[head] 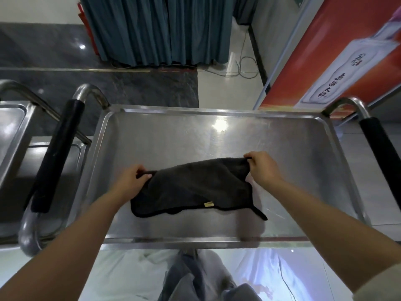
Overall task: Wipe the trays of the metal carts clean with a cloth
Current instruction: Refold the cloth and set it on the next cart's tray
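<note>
Step in hand: preparation of the cloth (195,187) on the top tray (217,135) of the near cart; judged to be spreading or refolding ahead of a wiping stroke, not the stroke itself.
Left hand (130,181): fingers curled, pinching the cloth's far left corner.
Right hand (262,168): fingers curled, pinching the far right corner, which is drawn up slightly off the metal.
Cloth position: dark, lying toward the near middle of the tray; near edge flat on the surface, a small tan label (208,204) showing, a loose tail trailing off at the near right.
Tray contents: the cloth only; surface shows streaks and a bright light reflection, so its cleanliness cannot be confirmed.
Cart handles: black grip (58,153) on the left rail, second black grip (382,153) on the right rail; neither touched.
Second cart (13,131): stands just beside, to the left; its visible trays hold nothing discernible and appear unattended.
Next move calls for: gathering the cloth into a flat pad under one palm, pressing down, and sweeping in overlapping passes out to the raised rim and corners.
Progress: judged early; far half of the tray and neighbouring cart outstanding.
</note>
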Motion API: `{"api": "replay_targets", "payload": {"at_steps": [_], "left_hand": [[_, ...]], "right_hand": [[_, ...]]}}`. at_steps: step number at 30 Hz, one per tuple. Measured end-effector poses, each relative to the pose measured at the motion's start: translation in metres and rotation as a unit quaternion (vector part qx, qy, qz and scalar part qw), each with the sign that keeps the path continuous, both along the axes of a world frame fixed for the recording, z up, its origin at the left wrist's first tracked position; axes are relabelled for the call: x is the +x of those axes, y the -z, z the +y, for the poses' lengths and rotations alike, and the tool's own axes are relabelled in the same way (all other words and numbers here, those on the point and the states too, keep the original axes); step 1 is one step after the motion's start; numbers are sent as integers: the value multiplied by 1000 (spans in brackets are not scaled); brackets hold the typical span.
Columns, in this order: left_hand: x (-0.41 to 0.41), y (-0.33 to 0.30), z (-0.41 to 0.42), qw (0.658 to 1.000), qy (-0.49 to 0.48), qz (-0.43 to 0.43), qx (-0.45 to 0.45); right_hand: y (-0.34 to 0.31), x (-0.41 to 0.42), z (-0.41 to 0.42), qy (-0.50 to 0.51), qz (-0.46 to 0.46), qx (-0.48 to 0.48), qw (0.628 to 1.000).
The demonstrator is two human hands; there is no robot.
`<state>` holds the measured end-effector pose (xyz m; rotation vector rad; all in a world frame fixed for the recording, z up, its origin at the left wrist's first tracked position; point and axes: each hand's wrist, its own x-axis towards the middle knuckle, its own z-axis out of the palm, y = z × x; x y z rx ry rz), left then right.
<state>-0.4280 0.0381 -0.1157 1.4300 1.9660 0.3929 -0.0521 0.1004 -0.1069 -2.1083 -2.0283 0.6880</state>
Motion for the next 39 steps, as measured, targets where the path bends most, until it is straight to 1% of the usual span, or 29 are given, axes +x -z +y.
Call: {"api": "replay_targets", "payload": {"at_steps": [2, 3, 5, 6, 7, 9, 11, 14, 16, 17, 19, 20, 21, 22, 23, 25, 27, 29, 31, 34, 37, 39], "left_hand": [[-8, -21, 9, 999, -4, -27, 43], [-12, -32, 14, 997, -5, -39, 65], [-17, -53, 19, 993, 1, -35, 111], [-19, -62, 20, 991, 8, -23, 134], [-19, -70, 21, 988, 16, -10, 156], [-16, -81, 21, 981, 33, 13, 192], [-14, -82, 18, 980, 45, 32, 190], [-13, -63, 3, 983, 92, 77, 140], [-16, -44, -15, 974, 177, 116, 85], [-18, -34, -24, 959, 237, 151, 42], [-21, -14, -45, 906, 350, 227, -69], [-23, -5, -56, 884, 380, 246, -116], [-24, 2, -63, 878, 384, 246, -143], [-24, 7, -67, 885, 370, 239, -149], [-24, 9, -68, 904, 339, 217, -143], [-23, 9, -64, 951, 237, 157, -120], [-22, 12, -55, 981, 141, 114, -75], [-16, 18, -43, 995, 43, 63, -57], [-8, 27, -33, 996, -15, 31, -77], [-1, 36, -25, 993, -27, 59, -102], [-5, 37, -28, 991, 16, 92, -94], [-12, 36, -31, 992, 18, 86, -88]], "right_hand": [[-19, 7, 6, 10, 43, 35, 998], [-29, 10, 8, 42, 90, 48, 994], [-49, 15, 10, 137, 224, 56, 963], [-57, 16, 10, 174, 279, 61, 942], [-64, 18, 8, 197, 315, 63, 926], [-73, 20, 3, 224, 362, 56, 903], [-75, 22, -6, 237, 386, 40, 891], [-60, 25, -31, 227, 371, 3, 901], [-44, 25, -54, 208, 359, -33, 909], [-35, 23, -67, 200, 350, -63, 913], [-14, 19, -96, 193, 318, -133, 919], [-4, 17, -110, 195, 296, -165, 920], [6, 15, -124, 197, 274, -193, 921], [13, 12, -135, 197, 251, -213, 924], [18, 10, -142, 190, 226, -220, 930], [22, 10, -147, 179, 180, -192, 948], [19, 8, -142, 185, 162, -149, 958], [16, 5, -134, 175, 143, -126, 966], [15, 2, -128, 153, 119, -124, 973], [10, -2, -127, 150, 121, -97, 976], [0, -10, -129, 150, 162, -39, 975], [-9, -14, -129, 128, 184, -8, 974]]}}
